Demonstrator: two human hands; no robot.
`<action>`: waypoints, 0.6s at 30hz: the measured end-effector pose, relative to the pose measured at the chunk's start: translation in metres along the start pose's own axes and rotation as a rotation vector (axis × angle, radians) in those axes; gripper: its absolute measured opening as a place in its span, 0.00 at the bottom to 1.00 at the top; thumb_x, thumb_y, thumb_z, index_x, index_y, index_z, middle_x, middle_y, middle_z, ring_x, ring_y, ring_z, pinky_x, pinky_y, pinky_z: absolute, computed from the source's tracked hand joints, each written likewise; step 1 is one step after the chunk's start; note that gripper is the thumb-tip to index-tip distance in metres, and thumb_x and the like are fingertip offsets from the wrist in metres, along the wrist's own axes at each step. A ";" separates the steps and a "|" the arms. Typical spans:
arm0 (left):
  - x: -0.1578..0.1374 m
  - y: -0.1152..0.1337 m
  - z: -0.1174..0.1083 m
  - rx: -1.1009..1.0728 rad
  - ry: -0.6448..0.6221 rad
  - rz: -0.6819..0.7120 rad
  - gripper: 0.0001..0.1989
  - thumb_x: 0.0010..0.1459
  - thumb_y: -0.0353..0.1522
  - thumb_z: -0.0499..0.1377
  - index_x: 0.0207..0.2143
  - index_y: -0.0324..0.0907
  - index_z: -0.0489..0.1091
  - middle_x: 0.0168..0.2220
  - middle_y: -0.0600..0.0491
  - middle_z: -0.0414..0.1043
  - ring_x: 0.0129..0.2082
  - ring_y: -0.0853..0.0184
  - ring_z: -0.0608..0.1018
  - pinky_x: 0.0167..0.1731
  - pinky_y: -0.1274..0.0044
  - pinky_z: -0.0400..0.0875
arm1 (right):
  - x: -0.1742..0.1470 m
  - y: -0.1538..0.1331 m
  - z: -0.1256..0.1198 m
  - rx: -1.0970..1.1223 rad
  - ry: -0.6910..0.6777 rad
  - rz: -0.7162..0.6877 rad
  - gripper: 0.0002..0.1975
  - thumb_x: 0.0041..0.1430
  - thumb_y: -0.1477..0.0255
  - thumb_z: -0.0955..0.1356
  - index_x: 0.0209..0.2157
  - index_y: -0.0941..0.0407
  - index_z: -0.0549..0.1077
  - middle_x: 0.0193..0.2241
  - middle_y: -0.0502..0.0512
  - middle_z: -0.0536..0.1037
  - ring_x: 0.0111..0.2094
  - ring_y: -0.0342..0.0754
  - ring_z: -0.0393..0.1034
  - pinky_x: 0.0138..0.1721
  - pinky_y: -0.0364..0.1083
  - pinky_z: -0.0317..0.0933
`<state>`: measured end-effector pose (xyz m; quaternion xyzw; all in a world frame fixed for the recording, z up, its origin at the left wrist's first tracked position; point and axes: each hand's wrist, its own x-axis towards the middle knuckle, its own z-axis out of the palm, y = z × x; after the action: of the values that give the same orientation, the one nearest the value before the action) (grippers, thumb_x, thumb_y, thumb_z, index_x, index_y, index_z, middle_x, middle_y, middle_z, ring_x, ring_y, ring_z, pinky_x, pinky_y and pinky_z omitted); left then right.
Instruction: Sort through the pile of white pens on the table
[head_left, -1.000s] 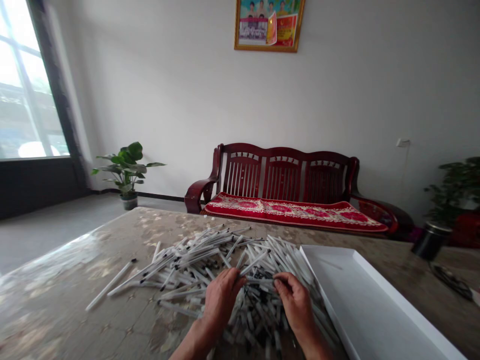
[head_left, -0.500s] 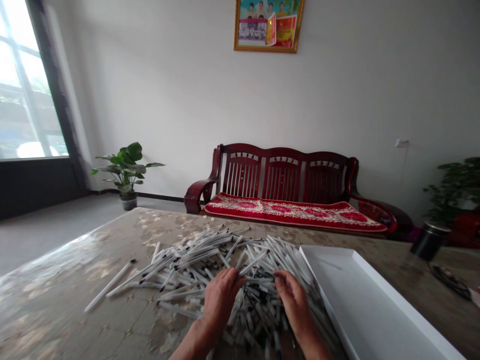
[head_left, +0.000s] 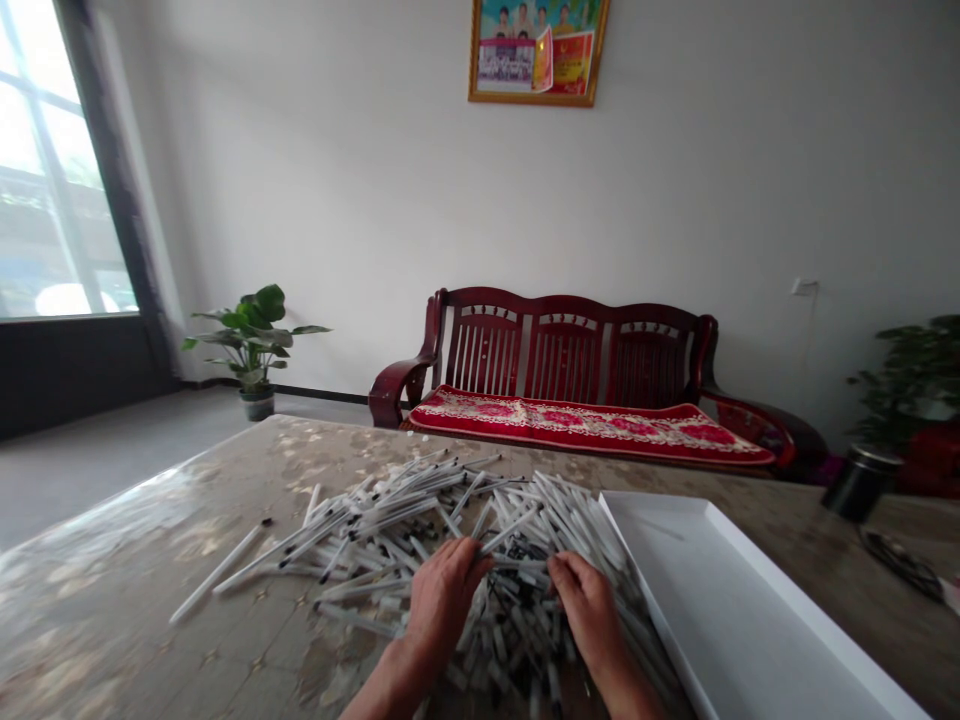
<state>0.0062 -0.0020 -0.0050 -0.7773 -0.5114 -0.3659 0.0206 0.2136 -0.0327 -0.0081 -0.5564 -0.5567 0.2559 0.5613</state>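
A heap of white, translucent pen barrels (head_left: pixel 397 515) with black ends lies on the table, with many small caps (head_left: pixel 517 630) at its near side. Above the heap, a pen (head_left: pixel 520 566) stretches level between my two hands. My left hand (head_left: pixel 444 590) is closed, thumb and fingers pinching its left end. At the right end, my right hand (head_left: pixel 585 597) pinches it between thumb and fingers. The ends inside my fingers are hidden. One pen (head_left: pixel 219 572) lies apart on the left.
An open white tray (head_left: pixel 750 610) stands right of the heap on the patterned table (head_left: pixel 195 520). Farther right are a black canister (head_left: pixel 860 482) and a dark cable (head_left: pixel 904 565). Beyond the table is a red wooden bench (head_left: pixel 570 350); a potted plant (head_left: pixel 259 340) stands left.
My right hand has shifted slightly down, and the dark end that showed by its fingertips is no longer visible. My left hand has barely moved.
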 end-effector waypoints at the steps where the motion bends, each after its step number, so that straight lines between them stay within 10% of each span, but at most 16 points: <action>1: 0.000 0.000 0.000 0.003 0.005 0.003 0.09 0.62 0.32 0.58 0.27 0.44 0.68 0.27 0.57 0.75 0.30 0.67 0.78 0.30 0.79 0.65 | 0.000 0.000 0.000 -0.007 0.002 -0.021 0.17 0.58 0.54 0.67 0.27 0.53 0.77 0.20 0.50 0.74 0.24 0.49 0.69 0.27 0.45 0.64; 6: 0.001 0.000 0.000 0.008 0.038 0.006 0.09 0.63 0.31 0.57 0.27 0.45 0.68 0.26 0.57 0.74 0.28 0.68 0.78 0.29 0.79 0.64 | 0.000 0.003 0.002 0.097 0.044 -0.022 0.16 0.54 0.57 0.69 0.38 0.53 0.79 0.33 0.54 0.81 0.32 0.52 0.74 0.33 0.47 0.69; 13: 0.001 0.001 0.000 0.016 0.006 0.013 0.10 0.64 0.33 0.56 0.27 0.45 0.68 0.27 0.56 0.74 0.29 0.67 0.78 0.30 0.79 0.64 | 0.000 0.003 0.000 -0.050 -0.032 0.012 0.22 0.60 0.51 0.64 0.22 0.52 0.74 0.17 0.51 0.74 0.21 0.49 0.69 0.23 0.45 0.63; 18: 0.002 0.006 -0.003 0.021 -0.135 -0.136 0.11 0.65 0.34 0.53 0.29 0.45 0.68 0.28 0.55 0.76 0.31 0.66 0.79 0.31 0.79 0.63 | 0.002 0.002 -0.001 0.005 0.022 -0.021 0.19 0.57 0.52 0.66 0.31 0.52 0.80 0.23 0.53 0.80 0.27 0.52 0.75 0.29 0.47 0.69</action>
<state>0.0102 -0.0046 0.0002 -0.7635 -0.5669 -0.3079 -0.0308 0.2161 -0.0304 -0.0091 -0.5520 -0.5556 0.2454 0.5714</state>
